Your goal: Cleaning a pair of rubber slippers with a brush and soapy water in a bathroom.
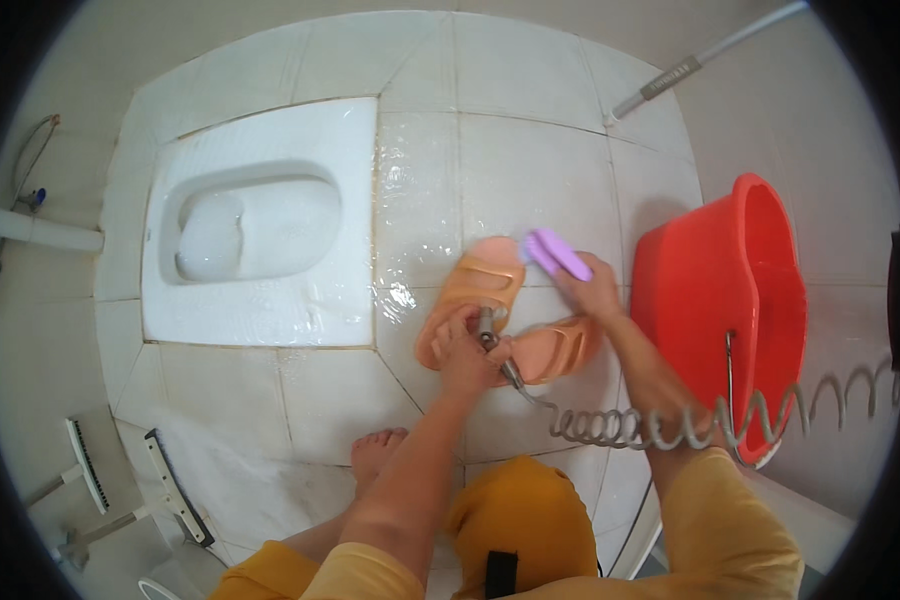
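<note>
Two orange rubber sandals lie on the wet white floor tiles. My left hand (465,350) grips a metal spray nozzle (490,335) with a coiled grey hose (670,425), pointed at the nearer sandal (555,350). My right hand (592,290) holds a purple scrub brush (558,252) over the toe end of the farther sandal (480,285). My bare foot (375,452) rests on the tiles just below.
A white squat toilet pan (260,230) is set in the floor at the left. A red plastic bucket (740,300) stands at the right. Two long-handled floor brushes (165,490) lie at lower left. A hose and pipe (670,75) run at upper right.
</note>
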Action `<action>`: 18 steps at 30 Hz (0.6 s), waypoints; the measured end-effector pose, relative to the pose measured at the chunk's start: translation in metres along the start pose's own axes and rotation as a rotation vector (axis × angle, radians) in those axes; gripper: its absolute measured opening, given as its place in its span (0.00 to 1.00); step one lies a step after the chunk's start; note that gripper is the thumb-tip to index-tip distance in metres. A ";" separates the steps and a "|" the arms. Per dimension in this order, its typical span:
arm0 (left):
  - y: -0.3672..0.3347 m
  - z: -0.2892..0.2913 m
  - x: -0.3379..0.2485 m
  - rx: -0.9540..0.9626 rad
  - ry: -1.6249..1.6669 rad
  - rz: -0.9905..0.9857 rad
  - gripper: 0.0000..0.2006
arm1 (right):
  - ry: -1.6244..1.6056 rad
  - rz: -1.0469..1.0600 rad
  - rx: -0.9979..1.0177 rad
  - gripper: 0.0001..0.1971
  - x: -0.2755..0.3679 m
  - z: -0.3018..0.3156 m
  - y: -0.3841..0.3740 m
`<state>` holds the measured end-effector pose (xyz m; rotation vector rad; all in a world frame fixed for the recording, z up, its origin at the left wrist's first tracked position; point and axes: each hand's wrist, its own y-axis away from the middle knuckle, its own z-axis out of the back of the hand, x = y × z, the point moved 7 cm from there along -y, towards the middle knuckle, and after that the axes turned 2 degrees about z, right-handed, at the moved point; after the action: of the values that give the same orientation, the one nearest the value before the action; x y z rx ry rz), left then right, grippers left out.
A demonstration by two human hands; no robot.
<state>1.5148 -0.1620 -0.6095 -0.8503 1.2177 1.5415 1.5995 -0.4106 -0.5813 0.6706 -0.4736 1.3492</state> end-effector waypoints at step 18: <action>0.005 0.020 -0.002 -0.012 -0.252 0.077 0.32 | -0.001 0.075 0.523 0.18 0.098 -0.070 -0.051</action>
<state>1.5114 -0.1433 -0.6009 -0.6009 1.0685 1.6636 1.6625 -0.2961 -0.5752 1.0879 -0.1408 1.5587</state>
